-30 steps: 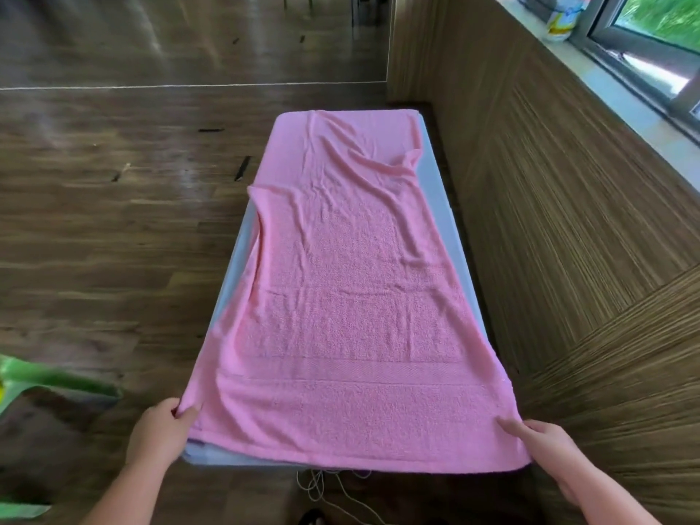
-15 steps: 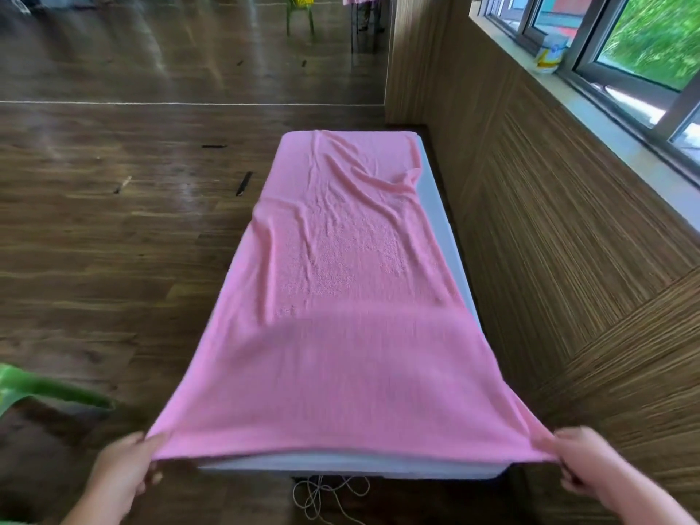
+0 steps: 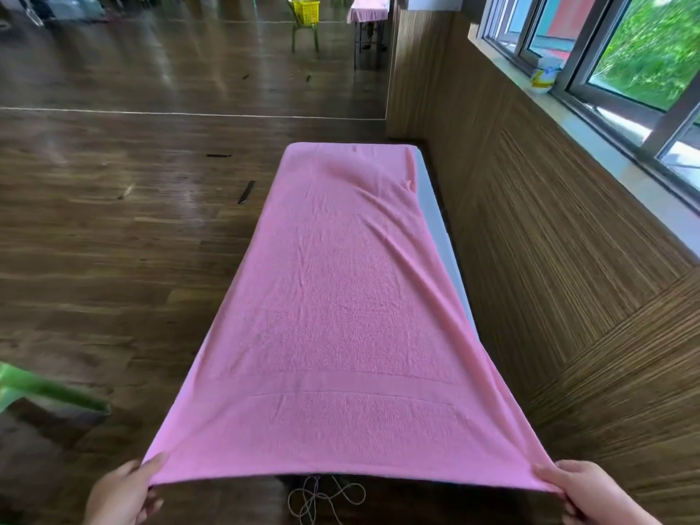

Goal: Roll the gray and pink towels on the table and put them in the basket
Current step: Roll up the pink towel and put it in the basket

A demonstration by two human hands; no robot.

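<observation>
Wrinkles run down the pink towel (image 3: 341, 316), which lies spread out long on the narrow table (image 3: 435, 229). It covers nearly all of the top. Only a pale strip of table shows along the right side. The near end of the towel is held up in the air and pulled tight. The left hand (image 3: 121, 494) pinches the near left corner, thumb on top. The right hand (image 3: 583, 490) pinches the near right corner. A loose string (image 3: 325, 498) lies on the wood floor (image 3: 113, 259) under the lifted edge. Far off, a yellow basket (image 3: 306, 11) sits on a green chair (image 3: 303, 36).
</observation>
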